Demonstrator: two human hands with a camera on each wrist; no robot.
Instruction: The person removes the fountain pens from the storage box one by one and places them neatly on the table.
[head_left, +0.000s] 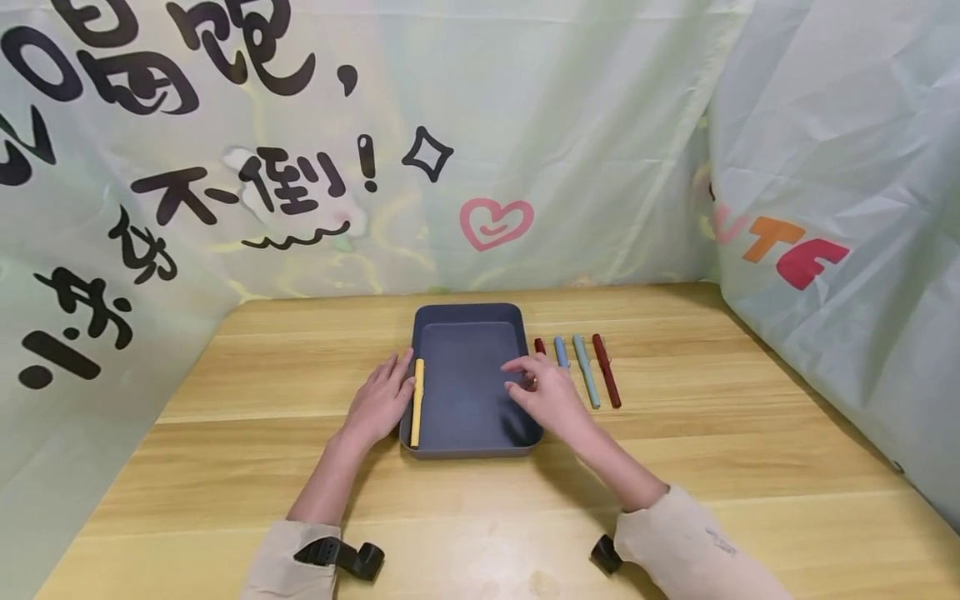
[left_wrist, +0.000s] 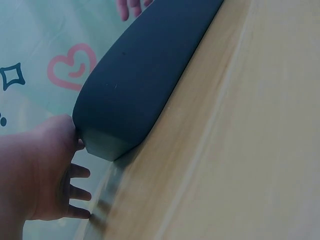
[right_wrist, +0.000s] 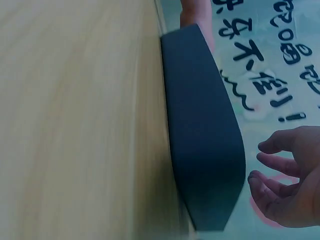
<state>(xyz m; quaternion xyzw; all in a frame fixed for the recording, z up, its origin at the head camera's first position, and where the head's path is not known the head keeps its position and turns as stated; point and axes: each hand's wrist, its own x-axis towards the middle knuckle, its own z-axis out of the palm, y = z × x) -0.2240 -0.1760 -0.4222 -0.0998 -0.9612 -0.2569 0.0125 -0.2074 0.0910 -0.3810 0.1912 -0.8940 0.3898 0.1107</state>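
A dark grey rectangular tray (head_left: 468,443) lies on the table, its outer side wall (left_wrist: 125,75) seen from low down in the left wrist view. Inside it, along the left wall, is a yellow pen (head_left: 417,408). My left hand (head_left: 381,398) rests at the tray's left rim with extended fingers, close beside the pen. Over the tray's right side hovers my right hand (head_left: 553,398), fingers loosely bent and thumb apart; the right wrist view shows nothing between those fingers (right_wrist: 277,141).
Right of the tray, pens lie roughly side by side: a dark red pen (head_left: 540,345) partly hidden by my right hand, a blue pen (head_left: 561,352), a pale green pen (head_left: 587,372) and another dark red pen (head_left: 607,371). A printed curtain (head_left: 600,167) hangs behind the wooden table (head_left: 465,508).
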